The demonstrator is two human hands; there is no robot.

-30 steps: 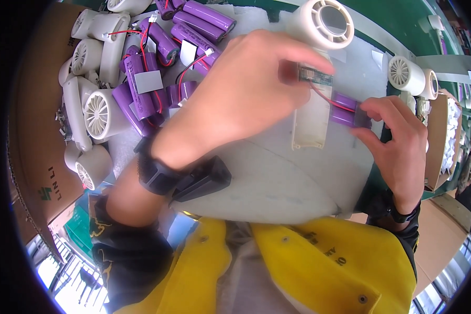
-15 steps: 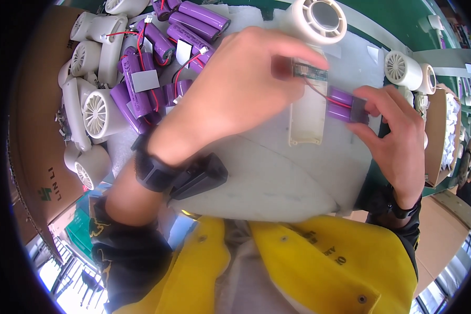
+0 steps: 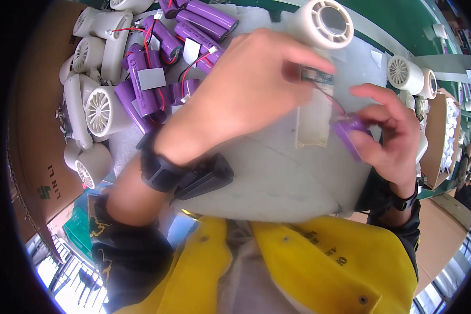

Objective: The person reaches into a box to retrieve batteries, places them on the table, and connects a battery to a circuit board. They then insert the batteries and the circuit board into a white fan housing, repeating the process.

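A white handheld fan housing [image 3: 312, 123] lies on the pale work surface, its round grille head at the far end and its hollow handle toward me. My left hand [image 3: 251, 86] reaches across from the left, fingers closed around a small green circuit board [image 3: 319, 76] over the upper handle; its fingertips are partly hidden. Right of the handle, my right hand [image 3: 392, 133] pinches a purple battery pack [image 3: 349, 137] between thumb and fingers, tilted and slightly blurred. A thin red wire [image 3: 334, 102] runs between the board and the pack.
Purple battery packs [image 3: 146, 86] with wires and white connectors are heaped at the far left, beside white fan housings [image 3: 103, 111]. A cardboard box wall [image 3: 42, 115] bounds the left. More fan parts [image 3: 404, 73] and a box [image 3: 438, 141] stand right. Near my left wrist lies a black object [image 3: 212, 175].
My right hand has turned the purple battery pack from lying level to a steep tilt, its near end swung down. The left hand still holds the circuit board; the view has shifted slightly.
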